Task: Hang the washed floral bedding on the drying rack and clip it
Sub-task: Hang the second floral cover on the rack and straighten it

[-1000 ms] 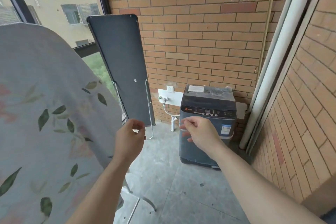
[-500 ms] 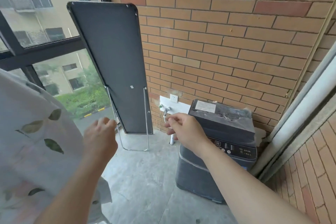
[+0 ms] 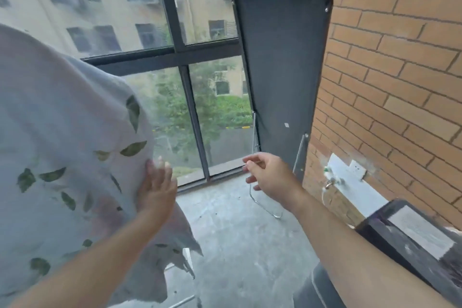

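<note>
Grey, speckled floor (image 3: 237,245) across the lower middle of the frame. Standing on it at centre right, a tall dark board (image 3: 282,70), its thin metal leg loop (image 3: 265,209) touching the ground. At lower right, a dark washing machine (image 3: 395,250), bottom hidden. At the bottom edge, a blurry bar of the drying rack (image 3: 183,302).

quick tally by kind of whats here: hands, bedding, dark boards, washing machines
hands: 2 (left hand, right hand)
floral bedding: 1
dark board: 1
washing machine: 1
total: 5
</note>
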Available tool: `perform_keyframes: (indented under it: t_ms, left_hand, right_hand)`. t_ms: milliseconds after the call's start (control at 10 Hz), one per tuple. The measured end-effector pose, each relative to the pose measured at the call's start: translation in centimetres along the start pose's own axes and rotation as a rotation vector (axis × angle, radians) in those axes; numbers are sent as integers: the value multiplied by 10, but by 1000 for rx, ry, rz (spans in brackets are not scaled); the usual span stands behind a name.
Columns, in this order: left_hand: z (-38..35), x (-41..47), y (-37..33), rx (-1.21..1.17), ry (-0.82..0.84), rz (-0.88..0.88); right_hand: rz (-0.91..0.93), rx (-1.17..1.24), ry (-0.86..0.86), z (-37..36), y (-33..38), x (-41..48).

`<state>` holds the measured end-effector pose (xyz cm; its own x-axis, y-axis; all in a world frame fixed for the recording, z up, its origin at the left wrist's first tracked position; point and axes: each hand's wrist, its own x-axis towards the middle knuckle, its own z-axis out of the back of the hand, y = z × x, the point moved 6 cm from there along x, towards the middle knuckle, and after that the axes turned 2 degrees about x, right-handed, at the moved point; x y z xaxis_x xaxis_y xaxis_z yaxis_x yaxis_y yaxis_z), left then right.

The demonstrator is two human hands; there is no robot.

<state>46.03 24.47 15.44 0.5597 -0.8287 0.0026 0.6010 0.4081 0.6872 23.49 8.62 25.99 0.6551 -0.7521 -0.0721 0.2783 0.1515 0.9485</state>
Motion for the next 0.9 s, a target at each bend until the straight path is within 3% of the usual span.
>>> perform_keyframes:
  t_ms: [100, 200, 300, 700, 900]
  left_hand:
    - [39, -19, 58, -132, -215, 152]
    - [67, -24, 81, -166, -391, 178]
    - [91, -22, 115, -168, -476, 321]
    - [91, 18, 163, -104, -481, 485]
    - [91, 16, 164, -77, -584, 436]
  right_hand:
    - [-8, 40, 195, -48, 2, 33]
    - [9, 29, 347, -97, 13, 63]
    - [52, 26, 447, -139, 31, 92]
    - [219, 16, 595, -229, 107, 192]
    - [272, 187, 892, -283, 147, 217]
